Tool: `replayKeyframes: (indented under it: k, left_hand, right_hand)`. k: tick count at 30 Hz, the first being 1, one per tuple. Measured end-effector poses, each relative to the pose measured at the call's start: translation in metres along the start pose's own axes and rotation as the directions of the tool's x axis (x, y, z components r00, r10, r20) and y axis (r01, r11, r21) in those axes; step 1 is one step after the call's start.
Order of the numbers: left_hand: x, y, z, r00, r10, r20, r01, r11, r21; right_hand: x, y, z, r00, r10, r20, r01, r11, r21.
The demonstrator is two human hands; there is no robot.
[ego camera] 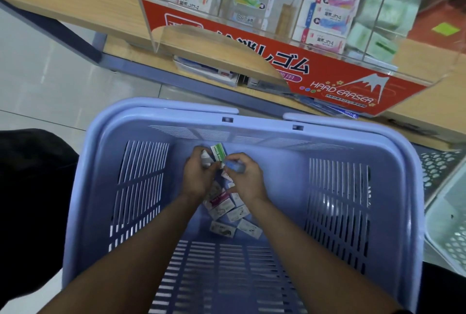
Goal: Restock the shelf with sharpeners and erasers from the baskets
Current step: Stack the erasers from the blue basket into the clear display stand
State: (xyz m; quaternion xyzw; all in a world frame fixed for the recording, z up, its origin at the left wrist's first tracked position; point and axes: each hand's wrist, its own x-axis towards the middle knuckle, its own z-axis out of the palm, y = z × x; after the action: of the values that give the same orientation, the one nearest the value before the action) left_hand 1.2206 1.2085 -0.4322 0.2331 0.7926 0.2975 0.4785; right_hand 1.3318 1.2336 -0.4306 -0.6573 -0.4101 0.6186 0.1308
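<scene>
Erasers (228,209) heaped in the basket (277,124) lie under the hands: left hand (196,177) grips several, right hand (248,180) pinches one.

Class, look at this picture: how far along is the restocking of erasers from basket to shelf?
Done: the clear display already holds stacked eraser boxes. In hand: inside the blue basket, the left hand grips a green eraser box and the right hand pinches a blue box. Left: a heap of boxes lies on the basket floor, waiting to be shelved.
</scene>
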Motion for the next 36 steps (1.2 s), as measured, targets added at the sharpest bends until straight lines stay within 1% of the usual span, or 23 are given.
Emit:
replayKeyframes:
  k: [3, 5, 7, 10, 13, 15, 18, 21, 23, 25, 28, 30, 33, 36]
  left_hand:
    - [-0.008, 0.005, -0.004, 0.996, -0.087, 0.017, 0.089, 0.988, -0.127]
    - [-0.017, 0.012, -0.008, 0.983, -0.182, 0.039, 0.186, 0.945, -0.268]
    - [-0.028, 0.021, -0.011, 0.975, -0.215, 0.062, 0.222, 0.896, -0.384]
    - [-0.047, 0.037, -0.014, 0.978, -0.169, 0.123, 0.207, 0.86, -0.467]
    - [-0.067, 0.053, -0.019, 0.976, -0.129, 0.176, 0.205, 0.813, -0.545]
    - [-0.083, 0.064, -0.026, 0.977, -0.066, 0.201, 0.174, 0.792, -0.585]
    - [-0.105, 0.079, -0.038, 0.976, 0.024, 0.215, 0.113, 0.791, -0.601]
    - [-0.123, 0.094, -0.048, 0.976, 0.051, 0.214, 0.086, 0.808, -0.583]
    - [-0.133, 0.105, -0.057, 0.971, 0.066, 0.228, 0.087, 0.796, -0.599]
    - [-0.143, 0.119, -0.066, 0.959, 0.126, 0.254, 0.057, 0.792, -0.608]
    - [-0.161, 0.143, -0.082, 0.919, 0.236, 0.317, -0.057, 0.872, -0.486]
    - [-0.171, 0.161, -0.091, 0.884, 0.286, 0.369, -0.123, 0.905, -0.406]
    - [-0.182, 0.186, -0.101, 0.843, 0.327, 0.427, -0.184, 0.922, -0.342]
    - [-0.185, 0.206, -0.112, 0.847, 0.356, 0.395, -0.229, 0.915, -0.333]
  right_hand:
    - [-0.01, -0.011, -0.014, 0.992, 0.13, 0.002, -0.128, 0.97, 0.205]
    - [-0.024, -0.024, -0.025, 0.986, 0.16, 0.043, -0.165, 0.933, 0.32]
    - [-0.038, -0.035, -0.035, 0.984, 0.149, 0.101, -0.177, 0.904, 0.39]
    - [-0.059, -0.045, -0.042, 0.979, 0.118, 0.164, -0.176, 0.896, 0.408]
    - [-0.081, -0.056, -0.048, 0.984, 0.062, 0.169, -0.129, 0.895, 0.426]
    - [-0.099, -0.064, -0.055, 0.986, 0.007, 0.169, -0.084, 0.89, 0.447]
    - [-0.122, -0.077, -0.063, 0.983, -0.076, 0.167, -0.012, 0.883, 0.469]
    - [-0.144, -0.09, -0.068, 0.984, -0.118, 0.136, 0.039, 0.879, 0.475]
    - [-0.157, -0.099, -0.072, 0.981, -0.142, 0.131, 0.066, 0.885, 0.461]
    - [-0.17, -0.11, -0.077, 0.975, -0.17, 0.144, 0.085, 0.882, 0.464]
    - [-0.192, -0.13, -0.086, 0.956, -0.219, 0.195, 0.103, 0.873, 0.477]
    - [-0.204, -0.144, -0.092, 0.935, -0.261, 0.24, 0.116, 0.865, 0.488]
    - [-0.217, -0.167, -0.1, 0.9, -0.314, 0.303, 0.136, 0.862, 0.488]
    - [-0.226, -0.187, -0.107, 0.861, -0.363, 0.357, 0.185, 0.877, 0.444]
